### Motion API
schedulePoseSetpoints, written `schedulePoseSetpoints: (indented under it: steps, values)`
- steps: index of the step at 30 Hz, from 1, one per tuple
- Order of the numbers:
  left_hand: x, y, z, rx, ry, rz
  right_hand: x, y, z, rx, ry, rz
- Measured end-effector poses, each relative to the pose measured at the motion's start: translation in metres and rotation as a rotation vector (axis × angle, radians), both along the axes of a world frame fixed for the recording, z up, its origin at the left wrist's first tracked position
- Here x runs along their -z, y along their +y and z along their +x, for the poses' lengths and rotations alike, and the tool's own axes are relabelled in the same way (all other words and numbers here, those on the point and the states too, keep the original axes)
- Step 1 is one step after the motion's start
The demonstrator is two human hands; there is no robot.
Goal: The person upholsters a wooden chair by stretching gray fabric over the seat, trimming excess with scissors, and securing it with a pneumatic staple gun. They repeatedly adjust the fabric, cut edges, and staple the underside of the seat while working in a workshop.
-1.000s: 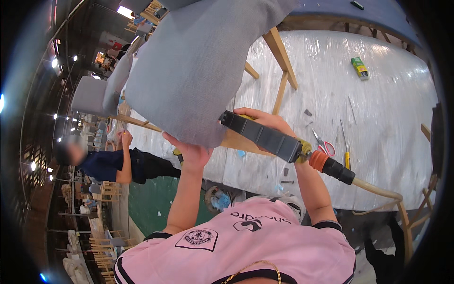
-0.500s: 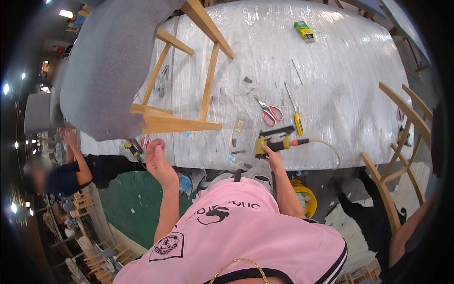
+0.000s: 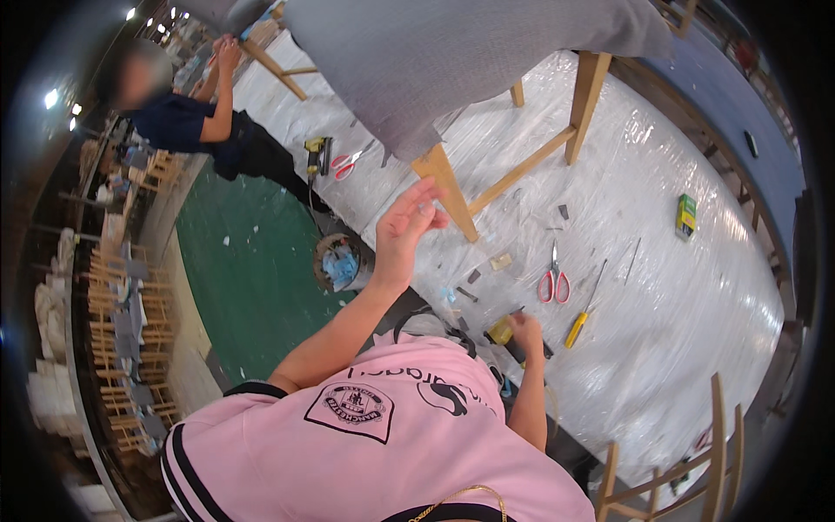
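Gripping a yellow-and-black staple gun (image 3: 499, 331), right fingers (image 3: 524, 325) curl; left fingers (image 3: 409, 202) part loosely near a grey-upholstered, wooden-legged chair (image 3: 487, 74).

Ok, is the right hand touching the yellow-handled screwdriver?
Apart: the head view shows plastic-covered tabletop between the right hand and the yellow-handled screwdriver.
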State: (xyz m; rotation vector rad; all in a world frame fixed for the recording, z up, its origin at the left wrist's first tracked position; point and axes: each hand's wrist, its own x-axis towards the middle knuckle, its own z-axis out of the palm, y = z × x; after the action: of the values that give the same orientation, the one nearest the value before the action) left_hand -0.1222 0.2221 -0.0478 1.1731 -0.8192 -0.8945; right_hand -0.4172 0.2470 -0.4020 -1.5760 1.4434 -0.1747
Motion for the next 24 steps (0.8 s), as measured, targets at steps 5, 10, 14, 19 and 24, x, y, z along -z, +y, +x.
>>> schedulePoseSetpoints:
  steps: [5,10,14,19,24]
  values:
    - [-0.037,-0.015,-0.018,-0.081,0.196,-0.178,0.025,-0.092,-0.008,0.13,0.238,-0.454]
    - [-0.04,-0.017,-0.024,-0.101,0.294,-0.215,0.022,-0.124,-0.023,0.052,0.244,-0.273]
    - [-0.05,-0.023,-0.026,-0.113,0.278,-0.173,0.032,-0.125,-0.027,0.114,0.123,-0.148]
    - [-0.049,-0.028,-0.033,-0.058,0.397,-0.276,-0.024,-0.111,-0.03,0.538,-0.823,0.351]
    - [-0.044,-0.046,-0.022,-0.051,0.307,-0.204,-0.203,-0.15,-0.024,0.084,-0.817,0.098]
